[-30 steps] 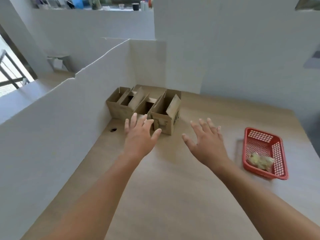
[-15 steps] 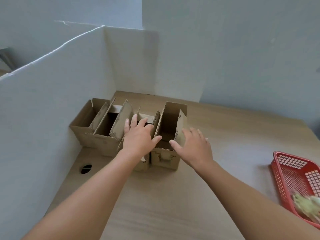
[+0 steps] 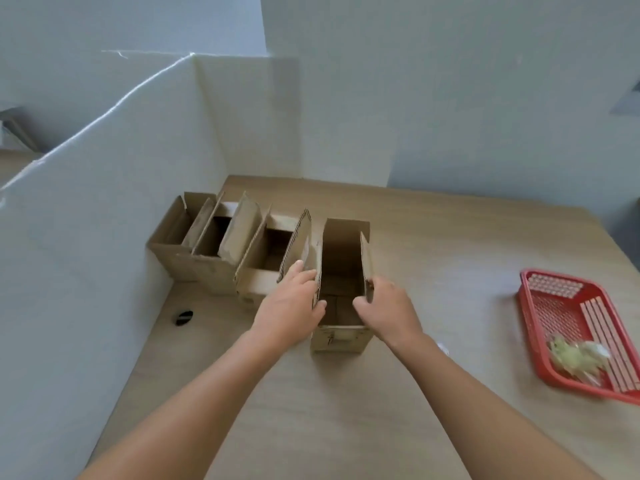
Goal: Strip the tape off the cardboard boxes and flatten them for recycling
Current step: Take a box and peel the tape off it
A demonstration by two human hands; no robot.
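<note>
Several small open cardboard boxes stand in a row on the wooden table (image 3: pixel 346 410), running from the left partition toward the middle. The rightmost box (image 3: pixel 341 337) stands upright with its top flaps raised. My left hand (image 3: pixel 291 306) grips its left flap, thumb inside the box and fingers outside. My right hand (image 3: pixel 384 306) pinches the right flap the same way, thumb inside. The neighbouring box (image 3: pixel 263 268) touches my left hand's fingers. Two more boxes (image 3: pixel 194 247) stand further left against the white partition.
A red plastic basket (image 3: pixel 581 327) with crumpled yellowish tape scraps sits at the right edge of the table. White partition boards (image 3: pixel 86 237) wall off the left and back. A dark cable hole (image 3: pixel 184 317) lies in the table near the left partition.
Both hands moved forward from hovering over the boxes and took hold of the rightmost box's two side flaps. The view dropped and came closer.
</note>
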